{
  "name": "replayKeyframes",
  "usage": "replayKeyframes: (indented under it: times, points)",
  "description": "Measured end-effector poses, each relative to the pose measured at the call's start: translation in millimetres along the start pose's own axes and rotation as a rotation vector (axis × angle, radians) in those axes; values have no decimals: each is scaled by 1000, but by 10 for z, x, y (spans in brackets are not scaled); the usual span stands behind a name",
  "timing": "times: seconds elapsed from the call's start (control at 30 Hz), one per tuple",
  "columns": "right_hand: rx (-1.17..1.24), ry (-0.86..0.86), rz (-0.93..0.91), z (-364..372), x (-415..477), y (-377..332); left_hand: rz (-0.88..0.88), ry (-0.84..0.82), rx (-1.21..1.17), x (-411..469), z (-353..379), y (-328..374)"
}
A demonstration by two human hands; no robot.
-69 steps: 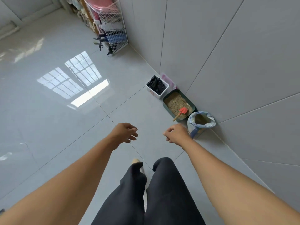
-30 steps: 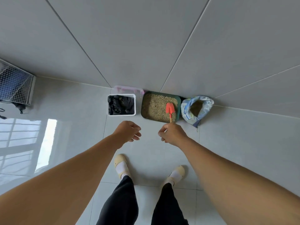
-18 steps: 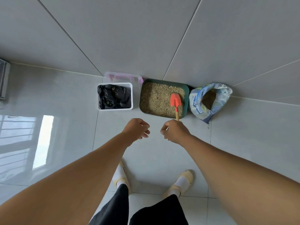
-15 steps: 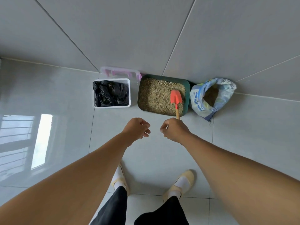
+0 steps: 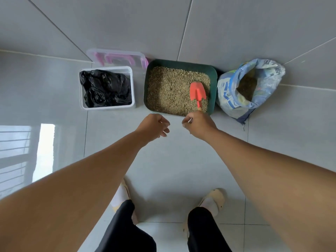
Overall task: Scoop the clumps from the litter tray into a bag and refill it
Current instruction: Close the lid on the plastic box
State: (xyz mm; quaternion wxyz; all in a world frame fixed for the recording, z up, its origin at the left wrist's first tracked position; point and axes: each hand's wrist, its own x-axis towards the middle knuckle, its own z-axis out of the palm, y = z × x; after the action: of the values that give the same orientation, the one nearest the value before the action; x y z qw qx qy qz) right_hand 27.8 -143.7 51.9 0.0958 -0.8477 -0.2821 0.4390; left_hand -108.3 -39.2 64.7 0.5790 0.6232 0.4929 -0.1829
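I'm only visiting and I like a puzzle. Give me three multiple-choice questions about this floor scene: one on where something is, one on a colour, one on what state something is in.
1. Where does the white tub holding the black bag stand?
A. to the left of the green litter tray
B. inside the tray
C. between the person's feet

2. What colour is the blade of the scoop?
A. blue
B. red
C. yellow

3. What state is the litter bag in?
A. sealed shut
B. lying flat and empty
C. open at the top, with litter inside

Answers:
1 A: the tub sits beside the tray's left wall, both near the tiled wall.
2 B: the blade shows red against the tan litter.
3 C: the bag's mouth gapes, and brown litter shows inside it.
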Motion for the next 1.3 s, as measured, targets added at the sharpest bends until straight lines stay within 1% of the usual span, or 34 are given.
replayKeyframes:
  times: [0.2, 0.37, 0.47, 0.57, 0.63, 0.77, 0.83, 0.93, 1.0, 1.13, 1.23, 1.3]
  points:
    - [5, 128, -107, 8, 433, 88, 145, 37, -73, 443, 140, 68]
    - [-3, 195, -145, 48, 820, 215, 261, 86, -42, 844, 289, 11]
    - [-74, 219, -198, 42, 1084, 292, 359, 112, 39, 1126, 357, -3]
    - [-186, 317, -296, 25, 1356, 368, 442, 150, 148, 1419, 358, 30]
    - [-254, 377, -328, 13, 1527, 421, 497, 166, 222, 1652, 364, 57]
    - [-364, 359, -340, -22, 1692, 410, 561, 127, 405, 1934, 354, 117]
    - [-410, 363, -349, -32, 1828, 413, 571, 105, 500, 2116, 353, 169]
    - [-479, 356, -298, -90, 1967, 406, 534, -8, 648, 2325, 332, 296]
    - [-579, 310, -223, -139, 2006, 375, 514, -86, 760, 2424, 308, 387]
    - [-720, 255, -103, -184, 2016, 261, 487, -149, 966, 2576, 274, 531]
    - [-811, 167, -35, -168, 1923, 157, 400, -205, 1074, 2608, 257, 593]
    - [-859, 118, 9, -183, 1778, 79, 353, -204, 1148, 2523, 251, 657]
